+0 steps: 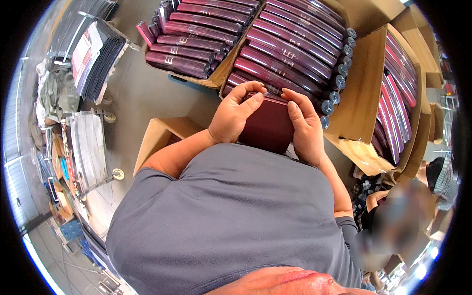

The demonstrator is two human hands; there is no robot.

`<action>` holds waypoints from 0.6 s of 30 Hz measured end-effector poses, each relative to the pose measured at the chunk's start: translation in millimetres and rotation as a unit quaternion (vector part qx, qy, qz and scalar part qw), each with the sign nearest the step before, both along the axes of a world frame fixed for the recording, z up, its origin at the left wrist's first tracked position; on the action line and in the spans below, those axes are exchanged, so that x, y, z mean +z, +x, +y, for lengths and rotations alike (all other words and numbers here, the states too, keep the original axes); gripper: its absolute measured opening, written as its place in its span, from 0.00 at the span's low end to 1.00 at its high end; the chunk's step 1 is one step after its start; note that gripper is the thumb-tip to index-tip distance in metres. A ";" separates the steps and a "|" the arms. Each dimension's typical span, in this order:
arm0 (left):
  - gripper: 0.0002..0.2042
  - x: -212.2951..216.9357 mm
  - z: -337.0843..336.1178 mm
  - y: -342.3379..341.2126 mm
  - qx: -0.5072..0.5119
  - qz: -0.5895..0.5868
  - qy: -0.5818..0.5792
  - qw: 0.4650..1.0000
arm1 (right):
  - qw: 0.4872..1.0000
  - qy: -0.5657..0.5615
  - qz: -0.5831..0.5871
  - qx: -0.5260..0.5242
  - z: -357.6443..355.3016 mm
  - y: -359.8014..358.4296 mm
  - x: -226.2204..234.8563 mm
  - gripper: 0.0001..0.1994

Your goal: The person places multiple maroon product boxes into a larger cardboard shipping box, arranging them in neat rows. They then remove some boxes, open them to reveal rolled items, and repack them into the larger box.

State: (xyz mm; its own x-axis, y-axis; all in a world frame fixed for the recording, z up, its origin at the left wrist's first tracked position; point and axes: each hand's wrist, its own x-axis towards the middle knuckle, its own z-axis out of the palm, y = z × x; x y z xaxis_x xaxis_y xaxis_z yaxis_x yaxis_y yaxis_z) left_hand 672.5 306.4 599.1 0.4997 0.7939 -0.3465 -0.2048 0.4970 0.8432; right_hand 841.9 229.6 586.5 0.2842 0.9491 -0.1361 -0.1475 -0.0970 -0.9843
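Note:
Close to my chest, a flat dark maroon piece [268, 125] with a straight far edge sits between my hands; I cannot make out whether it is a box or a folded sheet. My left hand [238, 110] is closed at its far left corner, thumb and fingers bent over the edge. At the far right corner, my right hand [306, 123] grips in the same way. Just beyond my fingers, an open carton holds stacked maroon rolls [290, 56] in shiny clear plastic, with round ends facing right. My torso hides the near end of the piece.
Another carton of wrapped rolls [187, 51] stands at the far left, and a tall carton [361, 93] with more at the right. An open carton [155, 140] is by my left forearm. Wheeled carts [91, 147] line the left. A person [398, 221] is at the right.

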 end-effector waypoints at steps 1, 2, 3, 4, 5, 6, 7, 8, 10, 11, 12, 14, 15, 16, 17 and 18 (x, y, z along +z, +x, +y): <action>0.08 -3.5 2.5 -0.8 -0.011 0.000 0.006 1.000 | 1.000 -0.016 0.024 -0.007 0.3 0.3 -0.8 0.12; 0.08 -5.1 6.4 -1.6 -0.041 0.025 0.024 0.999 | 0.999 -0.020 -0.026 0.009 0.6 3.2 -0.3 0.11; 0.07 -6.5 10.3 -2.8 -0.070 0.049 0.042 0.995 | 0.997 -0.022 -0.076 0.025 0.8 6.9 0.2 0.10; 0.07 -8.0 12.4 -4.0 -0.100 0.073 0.059 0.991 | 0.991 -0.025 -0.125 0.041 1.7 8.6 1.0 0.09; 0.07 -11.5 10.9 -1.3 -0.086 0.097 0.134 0.983 | 0.995 -0.051 -0.087 0.016 4.9 5.7 8.9 0.06; 0.07 -12.4 11.1 -0.4 -0.084 0.095 0.156 0.980 | 0.986 -0.020 -0.166 0.001 6.6 5.4 8.2 0.06; 0.08 -10.8 12.4 0.6 -0.082 0.093 0.179 0.976 | 0.970 0.012 -0.243 -0.014 9.3 5.5 7.1 0.05; 0.09 -9.1 13.5 0.2 -0.079 0.093 0.201 0.972 | 0.947 0.045 -0.316 -0.028 11.8 5.6 7.3 0.05; 0.21 -24.8 13.9 -9.8 -0.088 -0.026 0.144 0.985 | 0.946 0.071 -0.310 -0.059 14.9 10.7 -0.6 0.05; 0.25 -29.4 15.2 -16.6 -0.097 -0.058 0.154 0.982 | 0.966 0.033 -0.246 -0.078 14.5 15.9 -9.7 0.05; 0.29 -37.0 16.1 -22.0 -0.107 -0.088 0.164 0.977 | 0.979 -0.004 -0.179 -0.097 14.7 19.9 -17.1 0.05; 0.52 -74.8 11.2 -17.0 -0.207 -0.058 0.249 0.944 | 0.996 0.006 -0.065 -0.055 20.2 26.3 -21.2 0.15; 0.57 -81.4 11.4 -10.9 -0.175 -0.020 0.405 0.897 | 0.999 0.036 0.007 -0.021 25.9 33.2 -31.8 0.18; 0.63 -87.0 14.6 -5.9 -0.137 0.022 0.548 0.825 | 0.995 0.064 0.080 0.015 30.1 38.8 -39.6 0.21; 0.64 -91.8 22.4 -2.6 -0.156 0.069 0.557 0.813 | 0.992 0.053 0.109 0.020 33.9 40.1 -40.6 0.25; 0.66 -97.2 33.3 -1.0 -0.177 0.118 0.564 0.798 | 0.980 0.034 0.198 0.005 37.0 40.7 -44.7 0.24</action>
